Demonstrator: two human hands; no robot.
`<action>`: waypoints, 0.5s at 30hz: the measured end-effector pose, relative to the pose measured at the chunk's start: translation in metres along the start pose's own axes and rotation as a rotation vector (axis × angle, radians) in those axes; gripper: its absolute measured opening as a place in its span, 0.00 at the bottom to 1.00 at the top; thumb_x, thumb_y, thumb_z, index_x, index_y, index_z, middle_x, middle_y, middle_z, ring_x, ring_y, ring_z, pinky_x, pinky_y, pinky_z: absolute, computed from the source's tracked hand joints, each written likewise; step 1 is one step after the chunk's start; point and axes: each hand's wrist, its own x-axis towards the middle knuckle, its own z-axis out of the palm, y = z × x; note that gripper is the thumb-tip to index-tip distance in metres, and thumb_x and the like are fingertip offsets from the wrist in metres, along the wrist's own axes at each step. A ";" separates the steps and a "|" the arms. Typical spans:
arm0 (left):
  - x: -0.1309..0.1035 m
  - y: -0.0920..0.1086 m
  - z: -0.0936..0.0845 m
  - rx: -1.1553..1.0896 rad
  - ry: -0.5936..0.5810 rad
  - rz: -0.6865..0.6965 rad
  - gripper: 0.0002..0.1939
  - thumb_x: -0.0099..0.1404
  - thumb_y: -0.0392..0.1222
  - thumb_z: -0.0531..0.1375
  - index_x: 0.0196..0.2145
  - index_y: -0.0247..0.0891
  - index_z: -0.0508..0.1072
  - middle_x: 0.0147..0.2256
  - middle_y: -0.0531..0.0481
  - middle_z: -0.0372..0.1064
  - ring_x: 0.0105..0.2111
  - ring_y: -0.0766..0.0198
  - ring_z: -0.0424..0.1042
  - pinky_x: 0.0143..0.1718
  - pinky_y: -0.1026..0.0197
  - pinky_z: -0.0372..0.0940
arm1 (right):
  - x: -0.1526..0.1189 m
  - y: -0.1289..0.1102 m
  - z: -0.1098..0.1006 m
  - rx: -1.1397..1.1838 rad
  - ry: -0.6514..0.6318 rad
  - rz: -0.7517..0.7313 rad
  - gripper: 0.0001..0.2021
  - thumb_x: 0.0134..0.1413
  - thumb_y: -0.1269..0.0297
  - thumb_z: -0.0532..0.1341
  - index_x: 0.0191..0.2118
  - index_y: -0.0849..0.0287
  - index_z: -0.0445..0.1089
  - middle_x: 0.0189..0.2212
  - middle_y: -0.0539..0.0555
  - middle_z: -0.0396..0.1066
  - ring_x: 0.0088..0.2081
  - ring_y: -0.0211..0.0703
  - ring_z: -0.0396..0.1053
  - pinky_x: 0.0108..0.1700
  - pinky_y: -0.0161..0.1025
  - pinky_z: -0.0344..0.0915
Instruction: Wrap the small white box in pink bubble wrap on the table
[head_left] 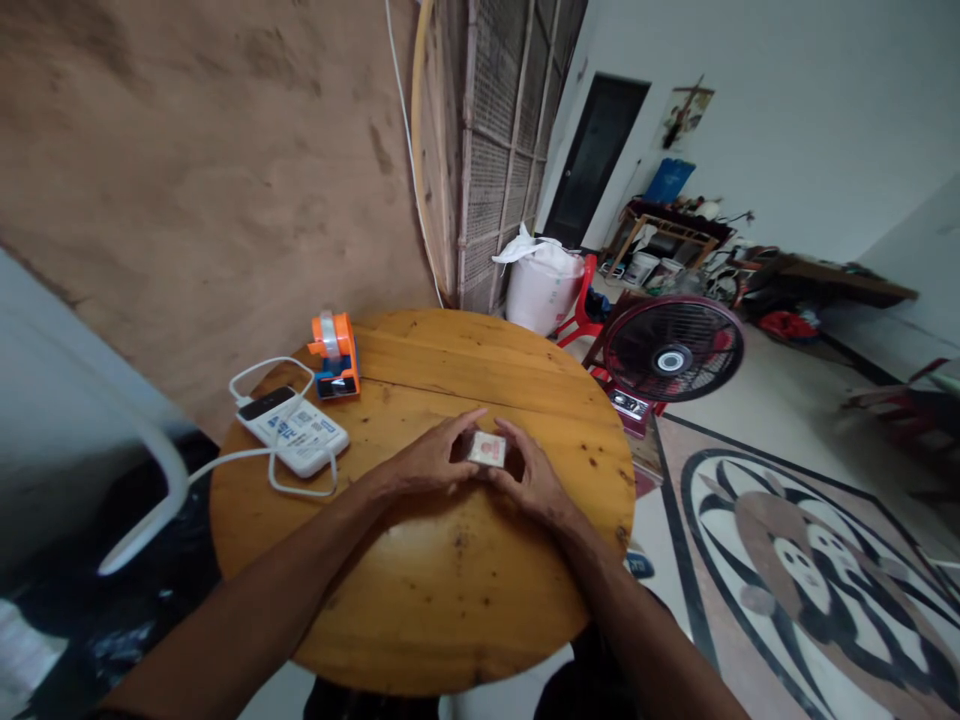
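Note:
A small white pack with red print (488, 449) sits between my two hands, over the middle of the round wooden table (450, 600). My left hand (431, 458) curls around its left side, with the thumb at the near corner and the index finger reaching past the far edge. From the right, my right hand (534, 475) closes in the same way, its thumb along the near edge. Dark gaps show between the palms and the pack. The other fingertips are partly hidden, as is the pack's underside.
At the table's left lie a white power bank (307, 440) with a looped cable and an orange-and-blue tape dispenser (336, 355). A dark red fan (673, 350) stands beyond the right edge, near a white sack (544, 285) and a red chair (581, 310).

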 end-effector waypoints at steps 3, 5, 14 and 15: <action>0.000 -0.001 -0.002 0.013 -0.018 -0.011 0.43 0.53 0.39 0.64 0.64 0.38 0.52 0.62 0.41 0.56 0.60 0.52 0.58 0.61 0.50 0.54 | -0.001 -0.005 -0.002 -0.021 0.017 -0.012 0.30 0.52 0.56 0.62 0.60 0.56 0.57 0.57 0.61 0.64 0.57 0.55 0.62 0.58 0.54 0.58; -0.001 0.000 -0.003 0.004 -0.029 -0.014 0.43 0.53 0.39 0.64 0.64 0.37 0.53 0.61 0.40 0.57 0.59 0.52 0.59 0.61 0.50 0.55 | -0.002 -0.008 -0.004 -0.035 0.073 -0.038 0.26 0.53 0.57 0.62 0.57 0.56 0.61 0.55 0.60 0.65 0.57 0.54 0.63 0.58 0.54 0.58; 0.000 0.004 -0.004 -0.012 -0.001 0.017 0.40 0.54 0.38 0.63 0.63 0.37 0.55 0.59 0.41 0.60 0.58 0.54 0.61 0.59 0.51 0.56 | 0.005 -0.015 -0.007 -0.099 0.133 -0.110 0.12 0.54 0.62 0.62 0.45 0.54 0.70 0.52 0.59 0.68 0.54 0.51 0.65 0.56 0.53 0.60; 0.000 0.005 -0.004 -0.017 -0.005 0.022 0.40 0.54 0.38 0.63 0.63 0.37 0.55 0.59 0.41 0.60 0.57 0.54 0.62 0.59 0.51 0.56 | 0.007 -0.016 -0.008 -0.114 0.122 -0.102 0.11 0.54 0.62 0.62 0.44 0.54 0.71 0.52 0.58 0.68 0.54 0.51 0.65 0.56 0.53 0.61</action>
